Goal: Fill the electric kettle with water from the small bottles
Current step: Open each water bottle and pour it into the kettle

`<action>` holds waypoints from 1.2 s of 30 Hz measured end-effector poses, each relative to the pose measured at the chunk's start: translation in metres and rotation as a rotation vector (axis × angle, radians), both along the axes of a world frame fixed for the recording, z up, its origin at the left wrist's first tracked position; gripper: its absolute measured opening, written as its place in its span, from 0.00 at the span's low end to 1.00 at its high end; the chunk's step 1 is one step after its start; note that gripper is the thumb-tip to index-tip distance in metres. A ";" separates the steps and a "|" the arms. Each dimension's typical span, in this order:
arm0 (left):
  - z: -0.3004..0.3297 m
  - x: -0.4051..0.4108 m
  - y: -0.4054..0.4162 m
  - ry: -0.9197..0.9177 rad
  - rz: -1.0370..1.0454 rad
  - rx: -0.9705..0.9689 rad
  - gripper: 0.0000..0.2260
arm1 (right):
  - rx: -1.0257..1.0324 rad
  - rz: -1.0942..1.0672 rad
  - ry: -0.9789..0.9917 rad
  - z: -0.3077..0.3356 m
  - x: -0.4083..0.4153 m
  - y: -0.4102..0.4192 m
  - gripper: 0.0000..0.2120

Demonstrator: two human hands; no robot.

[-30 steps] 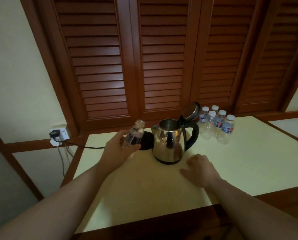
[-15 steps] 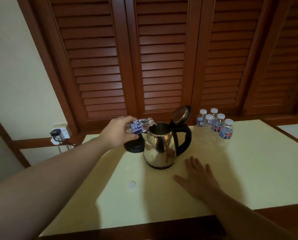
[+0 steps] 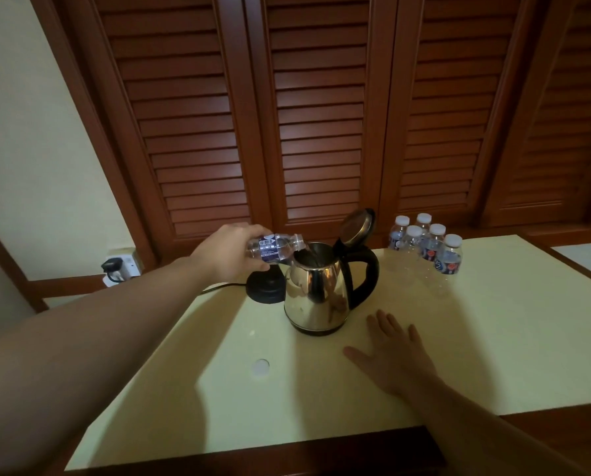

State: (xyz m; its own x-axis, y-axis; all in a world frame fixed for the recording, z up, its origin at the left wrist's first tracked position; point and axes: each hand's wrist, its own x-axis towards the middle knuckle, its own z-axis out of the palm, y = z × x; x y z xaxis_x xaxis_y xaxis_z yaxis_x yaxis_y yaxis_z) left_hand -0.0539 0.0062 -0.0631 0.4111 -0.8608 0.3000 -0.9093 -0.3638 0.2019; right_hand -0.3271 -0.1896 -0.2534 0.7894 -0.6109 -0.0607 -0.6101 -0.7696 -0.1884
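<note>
Your left hand (image 3: 230, 254) gripped the small bottle (image 3: 275, 248) on its side, neck at the open kettle (image 3: 316, 290) mouth, evidently to pour. Your right hand (image 3: 395, 352) lay flat on the table (image 3: 493, 338) beside the kettle, likely bracing. Five capped bottles (image 3: 427, 247) waited behind.

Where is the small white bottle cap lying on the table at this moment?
In the head view, the cap lies alone on the table, left of the right hand and nearer than the kettle.
</note>
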 end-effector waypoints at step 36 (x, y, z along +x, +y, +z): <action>0.046 0.011 -0.015 -0.174 -0.062 0.227 0.29 | -0.010 -0.018 -0.026 0.001 -0.003 -0.002 0.49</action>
